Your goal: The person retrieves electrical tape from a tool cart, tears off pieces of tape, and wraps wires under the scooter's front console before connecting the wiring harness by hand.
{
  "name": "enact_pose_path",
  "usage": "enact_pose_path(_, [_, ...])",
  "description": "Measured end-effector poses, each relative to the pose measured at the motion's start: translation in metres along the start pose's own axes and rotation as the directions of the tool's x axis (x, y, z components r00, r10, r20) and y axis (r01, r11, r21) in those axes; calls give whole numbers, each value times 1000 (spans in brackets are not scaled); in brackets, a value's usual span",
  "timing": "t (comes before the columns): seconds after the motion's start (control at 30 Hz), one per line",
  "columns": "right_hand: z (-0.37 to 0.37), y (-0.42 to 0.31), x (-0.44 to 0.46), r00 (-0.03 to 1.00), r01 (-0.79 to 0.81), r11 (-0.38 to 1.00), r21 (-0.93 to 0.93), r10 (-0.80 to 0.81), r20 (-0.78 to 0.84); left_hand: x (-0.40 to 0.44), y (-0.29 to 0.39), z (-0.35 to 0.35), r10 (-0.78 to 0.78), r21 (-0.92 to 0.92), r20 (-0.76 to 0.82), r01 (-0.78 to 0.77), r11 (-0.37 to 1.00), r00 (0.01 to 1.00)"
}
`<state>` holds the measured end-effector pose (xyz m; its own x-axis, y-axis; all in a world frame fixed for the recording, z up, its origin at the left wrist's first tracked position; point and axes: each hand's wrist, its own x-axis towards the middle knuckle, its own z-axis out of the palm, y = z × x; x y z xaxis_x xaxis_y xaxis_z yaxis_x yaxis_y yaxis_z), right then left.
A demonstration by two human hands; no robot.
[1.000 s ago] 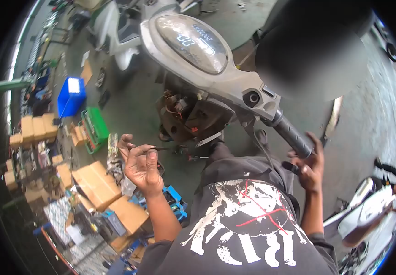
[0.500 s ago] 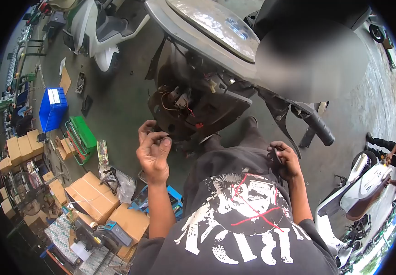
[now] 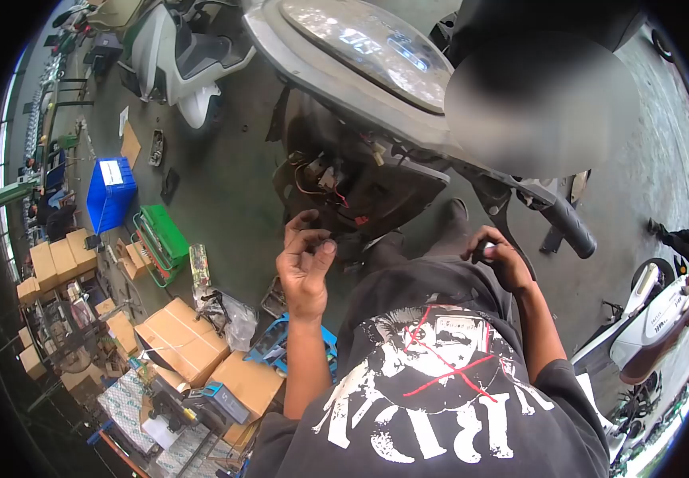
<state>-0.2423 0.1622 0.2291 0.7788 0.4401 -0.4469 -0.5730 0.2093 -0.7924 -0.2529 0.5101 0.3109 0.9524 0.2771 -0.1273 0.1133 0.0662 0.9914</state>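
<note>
Dark part (image 3: 481,252), in right hand (image 3: 504,260), among curled fingers

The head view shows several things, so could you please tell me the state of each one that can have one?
Scooter display: appears lit, partly washed out by glare.
Wiring: exposed.
Large cardboard box: closed, strapped.
Left hand: raised, fingers bent.
Right hand: fingers curled, grip unclear.
</note>
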Motion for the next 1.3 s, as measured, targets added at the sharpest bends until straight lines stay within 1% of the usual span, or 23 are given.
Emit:
enact_pose_path(0.03, [21, -13, 12, 994, 59, 997, -38, -56, 91, 0, 0, 2, 3, 9, -5, -3, 1000, 1000])
enact_pose_path(0.1, [48, -33, 31, 979, 81, 984, -155, -50, 195, 2, -2, 8, -25, -41, 22, 26, 999, 999])
enact_pose_path(0.23, [124, -76, 46, 990, 124, 957, -263, -100, 103, 4, -6, 14, 6, -80, 34, -3, 997, 999])
enact_pose_path(0.3, [144, -87, 54, 954, 298, 868, -397, -282, 100, 3, -4, 15, -4, -122, 40, 9, 992, 999])
enact_pose_path(0.4, [166, -98, 56, 967, 251, 869, -427, -248, 62, 3, -1, 15, -40, -220, 59, 53, 974, 997])
enact_pose_path(0.43, [169, -96, 57, 969, 243, 868, -434, -242, 57, 4, 0, 14, -14, -207, 68, 28, 978, 998])
enact_pose_path(0.5, [176, -89, 60, 987, 125, 930, -345, -154, -56, 7, -3, 11, 7, -203, 76, 8, 979, 997])
enact_pose_path(0.53, [180, -85, 61, 987, 117, 928, -353, -147, -60, 9, -6, 7, 53, -142, 93, -40, 989, 994])
enact_pose_path(0.57, [182, -81, 61, 980, 96, 932, -351, -150, -129, 11, -9, 5, 99, -81, 113, -90, 993, 989])
enact_pose_path(0.6, [183, -79, 62, 968, 77, 934, -348, -153, -196, 13, -10, 6, 96, -90, 108, -87, 992, 989])
enact_pose_path(0.63, [182, -77, 64, 969, 71, 932, -356, -149, -197, 15, -10, 6, 55, -69, 25, -53, 996, 998])
enact_pose_path(0.67, [180, -76, 65, 942, 110, 874, -473, -243, -231, 18, -11, 6, 13, -51, -58, -16, 999, 998])
enact_pose_path(0.7, [179, -75, 67, 907, 137, 800, -584, -339, -252, 21, -16, 3, 6, -61, -60, -9, 998, 998])
enact_pose_path(0.73, [178, -77, 71, 907, 127, 796, -592, -335, -254, 24, -25, 0, -82, -99, -65, 75, 992, 995])
enact_pose_path(0.77, [174, -83, 73, 864, 237, 655, -717, -479, -152, 26, -29, 3, -169, -138, -67, 158, 978, 983])
enact_pose_path(0.8, [174, -87, 76, 804, 331, 484, -810, -594, -26, 28, -31, 1, -209, -80, 19, 209, 975, 978])
enact_pose_path(0.83, [175, -89, 78, 810, 321, 481, -816, -585, -26, 29, -35, 3, -218, -91, 19, 219, 971, 976])
enact_pose_path(0.9, [179, -95, 80, 893, 259, 524, -812, -449, -5, 31, -44, 9, -144, -237, 104, 165, 957, 984])
enact_pose_path(0.93, [183, -99, 82, 897, 251, 519, -817, -441, -4, 32, -46, 9, -151, -247, 102, 172, 954, 983])
enact_pose_path(1.0, [192, -105, 86, 950, 135, 533, -835, -308, -43, 33, -49, 9, -117, -394, 139, 164, 904, 983])
enact_pose_path(1.13, [200, -102, 92, 962, 81, 510, -857, -264, -66, 36, -48, 8, -98, -373, 184, 162, 914, 978])
enact_pose_path(1.23, [201, -96, 93, 965, 12, 520, -854, -228, -126, 36, -54, 8, -162, -407, 207, 236, 883, 965])
enact_pose_path(1.3, [201, -94, 93, 952, 34, 522, -852, -278, -132, 36, -56, 10, -151, -434, 192, 222, 873, 970])
